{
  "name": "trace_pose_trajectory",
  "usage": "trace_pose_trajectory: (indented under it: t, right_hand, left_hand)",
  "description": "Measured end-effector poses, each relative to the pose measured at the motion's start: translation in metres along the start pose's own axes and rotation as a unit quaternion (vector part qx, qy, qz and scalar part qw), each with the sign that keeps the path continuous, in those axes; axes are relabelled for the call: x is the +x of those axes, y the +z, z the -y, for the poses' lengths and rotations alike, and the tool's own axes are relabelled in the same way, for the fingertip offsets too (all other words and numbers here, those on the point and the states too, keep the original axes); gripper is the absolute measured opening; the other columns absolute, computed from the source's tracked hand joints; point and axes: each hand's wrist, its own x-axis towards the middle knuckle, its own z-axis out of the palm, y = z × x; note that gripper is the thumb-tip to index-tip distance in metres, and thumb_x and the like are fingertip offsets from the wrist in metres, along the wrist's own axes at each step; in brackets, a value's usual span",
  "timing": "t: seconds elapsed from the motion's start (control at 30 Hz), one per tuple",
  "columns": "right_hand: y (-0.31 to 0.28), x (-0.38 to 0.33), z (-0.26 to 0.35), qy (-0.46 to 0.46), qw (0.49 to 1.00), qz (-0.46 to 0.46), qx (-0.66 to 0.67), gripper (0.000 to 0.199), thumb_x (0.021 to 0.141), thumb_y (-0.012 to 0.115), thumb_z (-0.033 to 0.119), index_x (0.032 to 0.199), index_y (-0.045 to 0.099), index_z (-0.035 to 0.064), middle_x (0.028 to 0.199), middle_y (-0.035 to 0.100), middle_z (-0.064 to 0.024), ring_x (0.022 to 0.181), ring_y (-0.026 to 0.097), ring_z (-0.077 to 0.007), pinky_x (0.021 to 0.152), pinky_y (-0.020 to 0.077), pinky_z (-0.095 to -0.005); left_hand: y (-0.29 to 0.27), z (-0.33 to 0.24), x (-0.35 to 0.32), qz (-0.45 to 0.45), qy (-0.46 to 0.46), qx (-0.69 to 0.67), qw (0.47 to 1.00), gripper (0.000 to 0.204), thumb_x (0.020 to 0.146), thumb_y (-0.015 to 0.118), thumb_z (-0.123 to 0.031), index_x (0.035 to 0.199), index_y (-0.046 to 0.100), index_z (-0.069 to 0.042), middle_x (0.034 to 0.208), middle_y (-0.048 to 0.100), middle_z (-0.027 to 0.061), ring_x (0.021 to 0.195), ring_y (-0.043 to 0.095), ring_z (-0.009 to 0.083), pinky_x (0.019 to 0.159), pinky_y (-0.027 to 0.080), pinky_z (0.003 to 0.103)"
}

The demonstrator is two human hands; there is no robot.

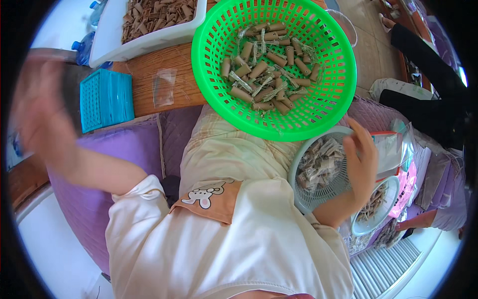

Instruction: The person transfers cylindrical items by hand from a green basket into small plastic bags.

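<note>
My left hand (42, 109) is raised at the far left, beside a blue plastic basket (107, 99); motion smears its fingers, so what they hold, if anything, cannot be told. My right hand (362, 167) hovers over the right side of a pale grey-blue basket (298, 174) full of small clear-wrapped packets (321, 164). Its fingers are stretched out and apart, with nothing visible in them. Ahead of me, a large green plastic basket (214, 107) holds several brown cardboard tubes (276, 59) with clear plastic strands among them.
A white bin (149, 50) of brown pieces (157, 17) stands on the wooden table (142, 82), near a clear plastic sheet (163, 87). At right are another pale basket (393, 199) and a pink package (404, 192). Other people's limbs (423, 222) show at the far right.
</note>
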Motion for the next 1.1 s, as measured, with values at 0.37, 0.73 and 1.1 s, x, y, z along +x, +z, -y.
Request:
trace_pose_trajectory:
  t: [0.37, 0.73, 1.1]
  right_hand:
    - [0.130, 0.123, 0.042, -0.160, 0.889, 0.332, -0.271, 0.030, 0.084, 0.044, 0.030, 0.099, 0.052, 0.0058, 0.086, 0.060, -0.0142, 0.078, 0.058, -0.0315, 0.066, 0.0466, -0.0404]
    - [0.090, 0.140, 0.007, -0.062, 0.957, 0.132, -0.250, 0.038, 0.083, 0.042, 0.040, 0.090, 0.058, 0.0060, 0.075, 0.061, -0.0163, 0.074, 0.058, -0.0357, 0.066, 0.0457, -0.0434]
    - [0.053, 0.106, 0.006, -0.147, 0.888, 0.063, 0.431, 0.031, 0.087, 0.045, 0.028, 0.112, 0.038, 0.0103, 0.108, 0.050, -0.0138, 0.091, 0.055, -0.0243, 0.078, 0.0432, -0.0361]
  left_hand:
    - [0.038, 0.075, -0.013, 0.391, 0.069, -0.096, 0.913, 0.042, 0.080, 0.052, -0.024, 0.117, 0.044, -0.005, 0.116, 0.048, 0.0146, 0.106, 0.046, 0.0286, 0.088, 0.036, 0.034]
    - [0.032, -0.031, -0.104, 0.410, 0.176, -0.387, 0.807, 0.020, 0.072, 0.060, -0.010, 0.091, 0.059, -0.005, 0.089, 0.059, 0.0103, 0.081, 0.057, 0.0257, 0.072, 0.045, 0.032]
    - [0.035, -0.104, -0.125, 0.431, 0.179, -0.558, 0.686, 0.018, 0.074, 0.061, -0.013, 0.090, 0.058, -0.004, 0.079, 0.060, 0.0077, 0.075, 0.059, 0.0215, 0.067, 0.046, 0.031]
